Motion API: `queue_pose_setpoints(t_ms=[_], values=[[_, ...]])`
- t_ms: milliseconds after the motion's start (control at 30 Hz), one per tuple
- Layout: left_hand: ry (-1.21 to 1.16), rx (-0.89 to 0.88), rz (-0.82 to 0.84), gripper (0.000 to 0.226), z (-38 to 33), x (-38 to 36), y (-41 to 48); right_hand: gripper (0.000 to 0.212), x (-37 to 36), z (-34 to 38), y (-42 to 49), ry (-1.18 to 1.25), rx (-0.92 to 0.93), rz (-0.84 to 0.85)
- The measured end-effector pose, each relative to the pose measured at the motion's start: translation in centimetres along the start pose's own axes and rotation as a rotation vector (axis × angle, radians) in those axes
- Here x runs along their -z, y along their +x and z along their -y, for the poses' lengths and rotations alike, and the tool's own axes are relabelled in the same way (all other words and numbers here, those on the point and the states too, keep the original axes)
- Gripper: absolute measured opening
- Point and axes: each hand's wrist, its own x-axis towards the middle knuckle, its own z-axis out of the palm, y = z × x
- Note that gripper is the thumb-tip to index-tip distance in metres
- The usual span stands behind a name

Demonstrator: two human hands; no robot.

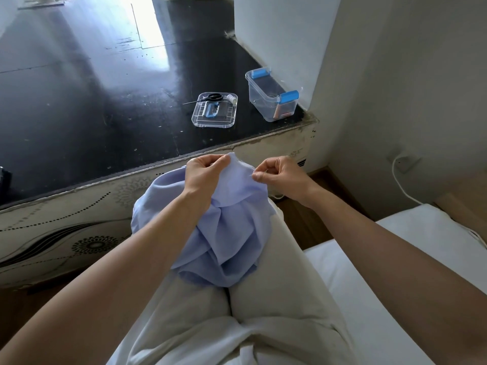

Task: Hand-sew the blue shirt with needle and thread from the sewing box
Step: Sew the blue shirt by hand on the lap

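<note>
Shirt bunched on lap, top edge lifted; left hand grips that raised fold, fingers curled over it; right hand pinches shirt edge just beside, thumb to forefinger; anything else in the pinch too small to tell. Box open on table, well apart; lid beside it carries scissors and spool.

We see a glossy black desk with a cream front panel patterned in dark swirls and dots. At right, a white cable curves from a wall socket toward the white bed, beside a strip of wooden floor.
</note>
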Motion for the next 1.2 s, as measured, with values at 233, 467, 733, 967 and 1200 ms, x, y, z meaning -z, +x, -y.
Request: queue_pose_setpoints(t_ms=[233, 467, 733, 967, 1200], values=[[0.021, -0.027, -0.084, 0.013, -0.2, 0.0, 0.4, 0.016, 0.9, 0.1, -1.0, -0.141, -0.300, 0.508], [0.015, -0.017, -0.046, 0.012, -0.3, -0.1, 0.2, 0.015, -0.4, 0.3, 0.3, 0.080, 0.090, -0.161], [0.014, 0.009, 0.041, 0.012, -0.5, -0.8, -0.7, 0.027, -3.0, 0.3, 2.0, -0.136, 0.252, -0.341], [-0.008, 0.033, 0.042, 0.010, -0.3, -0.6, -0.5, 0.021, -2.7, -0.1, 1.5, -0.110, 0.257, -0.151], [-0.041, 0.018, 0.051, 0.011, -0.2, -0.3, -0.2, 0.005, -1.2, 0.0, -0.9, 0.020, 0.111, 0.371]])
